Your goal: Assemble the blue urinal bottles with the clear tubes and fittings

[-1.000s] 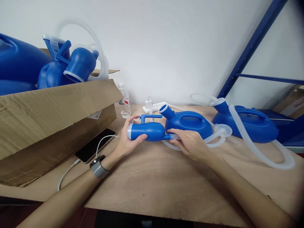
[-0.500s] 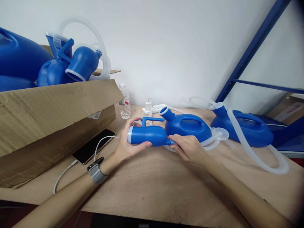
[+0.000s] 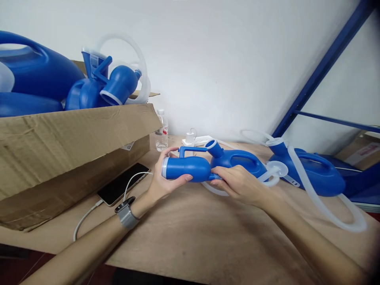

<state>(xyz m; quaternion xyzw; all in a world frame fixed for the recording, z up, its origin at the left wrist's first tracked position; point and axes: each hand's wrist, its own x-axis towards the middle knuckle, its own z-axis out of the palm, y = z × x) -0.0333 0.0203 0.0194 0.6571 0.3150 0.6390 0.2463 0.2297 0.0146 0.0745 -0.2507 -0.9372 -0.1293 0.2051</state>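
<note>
A blue plastic urinal cup (image 3: 190, 168) with a white rim and a straight side handle lies level above the table. My left hand (image 3: 166, 174) is wrapped around its rim end, thumb in front, fingers behind. At its narrow spout, my right hand (image 3: 237, 183) pinches the end of a translucent tube (image 3: 217, 176); the fingers partly hide the joint. Just behind stands a blue urinal bottle (image 3: 227, 158) with an open, tilted neck. A translucent round cap (image 3: 279, 169) with tubing attached is beside that bottle, to the right of my right hand.
A cardboard box (image 3: 74, 146) at the left holds several blue bottles and cups. A phone (image 3: 123, 185) on a white cable lies beside it. Behind are a water bottle (image 3: 162, 132) and a power strip (image 3: 202, 140). Another tubed blue bottle (image 3: 317, 174) stands right, near a blue metal frame (image 3: 320, 71).
The view has turned slightly, so the surroundings sit farther right and mostly lower. Both hands keep their holds on the cup and the tube end at its spout.
</note>
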